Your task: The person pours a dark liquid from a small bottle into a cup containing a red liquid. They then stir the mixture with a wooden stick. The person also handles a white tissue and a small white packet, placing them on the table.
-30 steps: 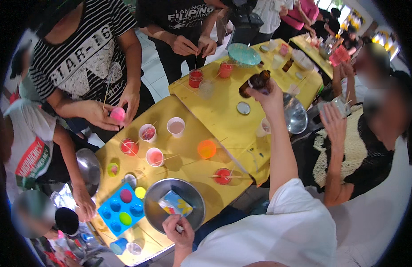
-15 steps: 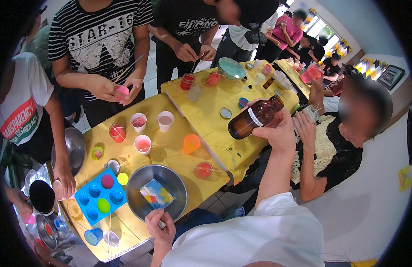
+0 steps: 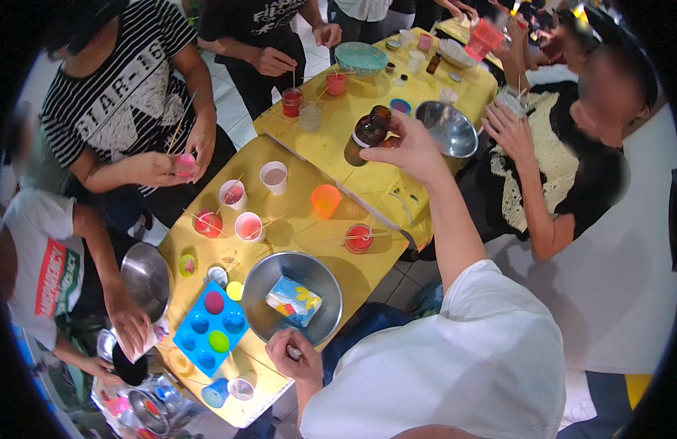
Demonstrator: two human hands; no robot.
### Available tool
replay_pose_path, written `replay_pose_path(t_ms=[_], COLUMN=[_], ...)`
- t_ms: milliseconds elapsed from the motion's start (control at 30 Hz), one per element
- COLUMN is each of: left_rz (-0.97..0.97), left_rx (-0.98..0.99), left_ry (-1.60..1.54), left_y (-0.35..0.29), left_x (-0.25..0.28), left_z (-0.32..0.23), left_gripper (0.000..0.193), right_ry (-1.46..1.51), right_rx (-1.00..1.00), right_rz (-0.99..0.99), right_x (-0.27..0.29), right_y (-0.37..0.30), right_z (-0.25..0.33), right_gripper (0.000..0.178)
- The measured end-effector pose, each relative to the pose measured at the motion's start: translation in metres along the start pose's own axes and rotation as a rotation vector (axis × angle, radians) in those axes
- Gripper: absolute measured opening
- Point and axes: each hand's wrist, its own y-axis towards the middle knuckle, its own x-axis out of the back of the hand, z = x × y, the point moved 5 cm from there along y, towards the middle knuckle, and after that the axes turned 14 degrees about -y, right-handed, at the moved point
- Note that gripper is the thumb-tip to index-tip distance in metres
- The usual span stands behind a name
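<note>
"Starting left, how's the room?"
"Mold (image 3: 211, 329), then bowl (image 3: 254, 325) at the desk's (image 3: 309, 235) near edge; open room lies between bowl and orange cup (image 3: 325, 201)."
"Hands?"
"Left hand (image 3: 293, 356), curled beside the bowl's rim, closes on a small pale thing (image 3: 294, 353). Right hand (image 3: 408, 150) grips the bottle (image 3: 369, 132) above the desk."
"Changed?"
"Bottle's steeper than half a second ago."

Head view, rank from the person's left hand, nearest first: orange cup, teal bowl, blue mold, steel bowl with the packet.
From the left hand:
1. Steel bowl with the packet: just ahead.
2. Blue mold: to its left.
3. Orange cup: ahead, beyond the steel bowl.
4. Teal bowl: far end.
</note>
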Motion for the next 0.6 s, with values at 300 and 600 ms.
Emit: replay_pose_path(t_ms=[300,600], left_rz=[0.052,0.040], left_rx=[-0.027,0.004], left_ry=[0.085,-0.002], left_y=[0.025,0.034], left_x=[-0.027,-0.067], left_z=[0.001,0.009], left_gripper=[0.028,0.026], right_ry=[-0.323,-0.317], right_rx=[-0.105,-0.251], right_rz=[-0.407,-0.488], right_x=[-0.044,-0.070], right_y=[0.032,0.041], right_z=[-0.159,-0.249], right_gripper=[0.049,0.045])
